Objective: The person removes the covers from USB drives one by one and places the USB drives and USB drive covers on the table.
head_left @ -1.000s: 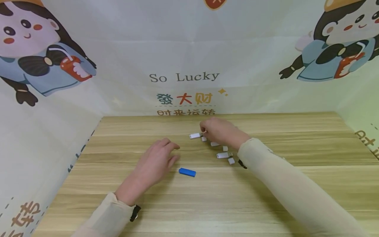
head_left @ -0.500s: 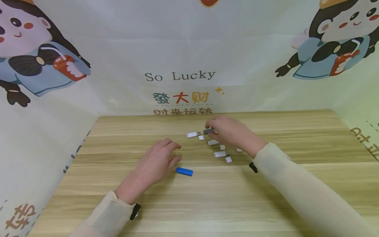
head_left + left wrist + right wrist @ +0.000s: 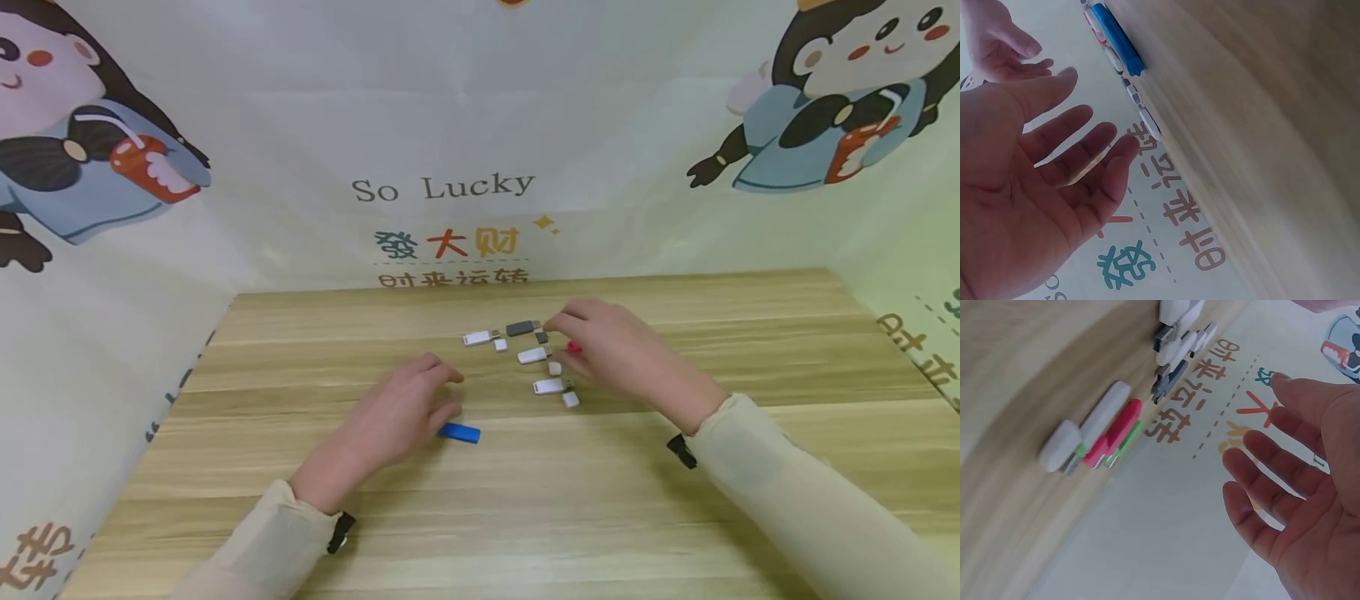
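My left hand (image 3: 393, 412) hovers over the table, fingers loosely bent and holding nothing. Next to its thumb lies a blue USB stick (image 3: 461, 433), partly covered by the hand in the head view. My right hand (image 3: 618, 350) is also without anything in its grasp; the right wrist view shows its fingers spread. Just left of it lie a grey USB stick (image 3: 519, 328) with a small grey cap (image 3: 542, 337), and white USB sticks (image 3: 548, 386) with caps (image 3: 571, 400). A red USB stick (image 3: 1124, 427) is mostly hidden behind the right hand in the head view.
Beside the red stick, the right wrist view shows a green stick (image 3: 1125, 442) and a white stick (image 3: 1105, 412). The wood-grain table (image 3: 480, 517) meets a printed cloth backdrop (image 3: 300, 167) at the back and sides.
My right hand has moved right and let go of the grey USB stick, which now lies beside the white ones. The left hand stays nearly still; the head view has shifted slightly.
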A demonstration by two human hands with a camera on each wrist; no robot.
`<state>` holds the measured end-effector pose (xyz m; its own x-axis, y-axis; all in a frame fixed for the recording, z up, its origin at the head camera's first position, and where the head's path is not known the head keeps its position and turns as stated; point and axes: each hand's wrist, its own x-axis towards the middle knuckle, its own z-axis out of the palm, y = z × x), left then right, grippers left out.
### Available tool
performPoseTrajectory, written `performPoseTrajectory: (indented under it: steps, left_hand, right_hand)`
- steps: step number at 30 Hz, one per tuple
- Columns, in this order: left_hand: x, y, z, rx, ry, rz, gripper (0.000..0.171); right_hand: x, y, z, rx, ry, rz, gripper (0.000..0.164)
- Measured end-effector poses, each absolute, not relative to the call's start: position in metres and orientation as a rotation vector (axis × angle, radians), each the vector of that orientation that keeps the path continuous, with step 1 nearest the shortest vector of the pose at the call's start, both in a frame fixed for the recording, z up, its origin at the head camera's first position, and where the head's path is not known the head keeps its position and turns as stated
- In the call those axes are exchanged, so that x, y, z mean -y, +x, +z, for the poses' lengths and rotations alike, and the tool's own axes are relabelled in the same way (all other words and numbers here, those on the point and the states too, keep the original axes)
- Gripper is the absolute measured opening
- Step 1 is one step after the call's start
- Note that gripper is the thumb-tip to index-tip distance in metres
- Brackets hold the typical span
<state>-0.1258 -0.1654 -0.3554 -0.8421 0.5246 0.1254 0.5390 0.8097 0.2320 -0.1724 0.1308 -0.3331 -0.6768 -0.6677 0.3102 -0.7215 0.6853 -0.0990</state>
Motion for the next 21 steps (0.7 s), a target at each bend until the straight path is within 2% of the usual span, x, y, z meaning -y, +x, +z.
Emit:
performPoseTrajectory:
  steps: [13,21]
  left_hand:
    - [0.165,-0.126,-0.364,3.016,-1.050,-0.392,0.034]
    - [0.162,-0.123,-0.365,3.058,-1.061,-0.356,0.029]
  right_hand:
    - [-0.159,-0.145,-0.348,2.651,1.019,0.344,0.038]
    - [-0.167,-0.135,-0.353,2.644,1.018,0.347,0.045]
